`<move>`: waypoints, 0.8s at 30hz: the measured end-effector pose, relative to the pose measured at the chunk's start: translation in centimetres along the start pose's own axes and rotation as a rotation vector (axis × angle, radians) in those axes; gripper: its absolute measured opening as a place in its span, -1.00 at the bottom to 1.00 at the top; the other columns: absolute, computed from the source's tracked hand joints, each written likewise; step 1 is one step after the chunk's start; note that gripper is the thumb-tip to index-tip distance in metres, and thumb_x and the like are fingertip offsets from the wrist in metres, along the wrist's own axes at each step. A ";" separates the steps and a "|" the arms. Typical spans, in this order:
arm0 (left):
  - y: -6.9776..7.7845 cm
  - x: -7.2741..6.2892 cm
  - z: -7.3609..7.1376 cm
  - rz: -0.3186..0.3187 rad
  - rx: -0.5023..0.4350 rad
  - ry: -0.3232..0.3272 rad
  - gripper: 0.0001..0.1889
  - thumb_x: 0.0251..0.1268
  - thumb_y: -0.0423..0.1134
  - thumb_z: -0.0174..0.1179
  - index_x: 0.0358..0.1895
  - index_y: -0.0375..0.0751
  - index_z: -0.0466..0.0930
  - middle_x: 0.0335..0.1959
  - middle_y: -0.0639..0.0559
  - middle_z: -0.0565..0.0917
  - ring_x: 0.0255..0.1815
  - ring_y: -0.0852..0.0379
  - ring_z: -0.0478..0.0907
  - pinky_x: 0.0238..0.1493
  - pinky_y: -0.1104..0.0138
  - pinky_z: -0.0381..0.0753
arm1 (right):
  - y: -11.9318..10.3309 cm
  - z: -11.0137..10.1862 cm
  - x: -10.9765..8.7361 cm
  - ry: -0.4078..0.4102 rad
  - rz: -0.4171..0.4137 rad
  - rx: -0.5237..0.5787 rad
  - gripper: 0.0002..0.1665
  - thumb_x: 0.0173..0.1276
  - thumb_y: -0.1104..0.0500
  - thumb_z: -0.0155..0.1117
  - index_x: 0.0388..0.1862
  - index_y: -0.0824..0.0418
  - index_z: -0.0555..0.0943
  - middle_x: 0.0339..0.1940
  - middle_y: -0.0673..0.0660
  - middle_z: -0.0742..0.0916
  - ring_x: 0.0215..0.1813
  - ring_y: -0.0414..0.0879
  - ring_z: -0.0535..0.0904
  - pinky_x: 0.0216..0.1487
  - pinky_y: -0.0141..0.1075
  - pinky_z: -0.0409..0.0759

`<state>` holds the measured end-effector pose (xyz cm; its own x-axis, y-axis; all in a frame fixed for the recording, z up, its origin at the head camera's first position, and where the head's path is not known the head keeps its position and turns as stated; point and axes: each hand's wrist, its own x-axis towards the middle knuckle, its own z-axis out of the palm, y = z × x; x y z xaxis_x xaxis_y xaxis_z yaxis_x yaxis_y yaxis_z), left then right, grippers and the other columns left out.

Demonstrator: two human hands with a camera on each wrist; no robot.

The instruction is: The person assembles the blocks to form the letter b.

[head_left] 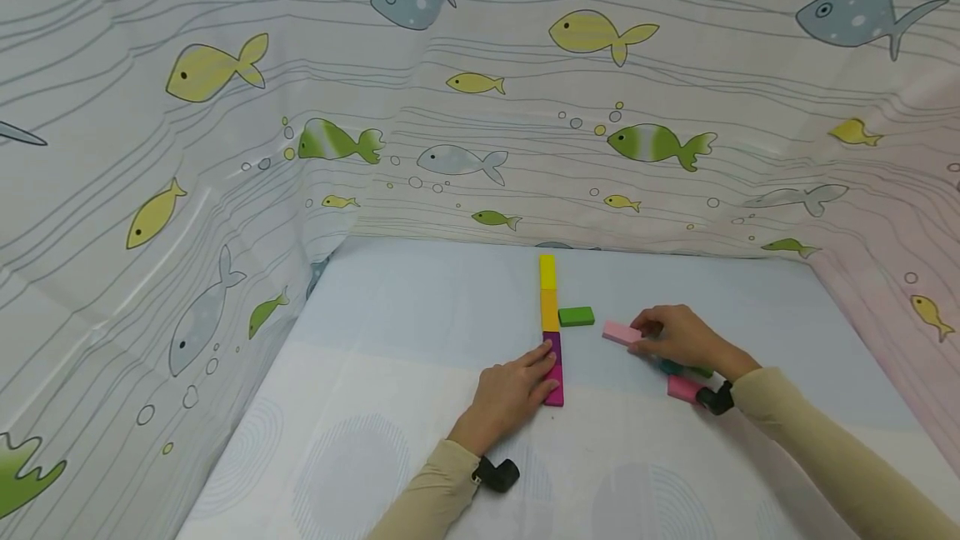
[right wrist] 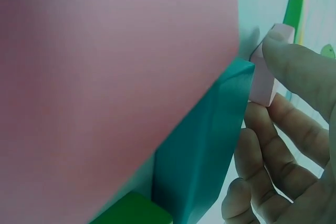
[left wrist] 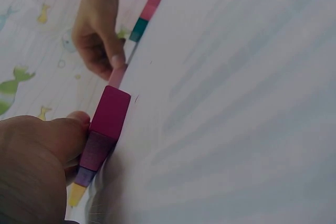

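A column of blocks stands in the head view: yellow (head_left: 547, 272) at the far end, then orange (head_left: 550, 309), purple (head_left: 554, 337) and magenta (head_left: 555, 399). My left hand (head_left: 510, 388) lies along the column's left side, its fingers extended onto the purple and magenta blocks. To the right, my right hand (head_left: 678, 335) pinches a light pink block (head_left: 619, 333) between thumb and fingers, low over the table. A green block (head_left: 577, 317) lies crosswise against the orange one, between the column and the pink block.
Under my right wrist are a teal block (right wrist: 205, 140), a darker pink block (head_left: 682, 388) and another green block (head_left: 703, 372), partly hidden by the hand and wrist camera. Fish-patterned cloth (head_left: 450, 123) walls the table at the back and sides.
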<state>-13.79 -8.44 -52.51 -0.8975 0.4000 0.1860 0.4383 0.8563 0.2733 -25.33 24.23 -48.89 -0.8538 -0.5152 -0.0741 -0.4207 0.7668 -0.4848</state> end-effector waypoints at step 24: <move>0.0 -0.1 -0.2 0.015 0.006 0.024 -0.50 0.58 0.11 0.20 0.47 0.10 0.59 0.54 0.23 0.52 0.01 0.03 0.83 -0.44 0.38 0.58 | 0.2 0.6 1.7 0.034 0.017 -0.009 -0.53 0.36 -0.05 0.57 0.08 0.22 0.76 -0.16 0.01 0.80 -0.12 -0.12 0.64 0.01 -0.11 0.65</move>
<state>-13.66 -8.54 -52.35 -0.8892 0.4049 0.2129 0.4514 0.8522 0.2645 -26.72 23.28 -49.62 -0.8707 -0.4891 -0.0520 -0.4090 0.7786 -0.4759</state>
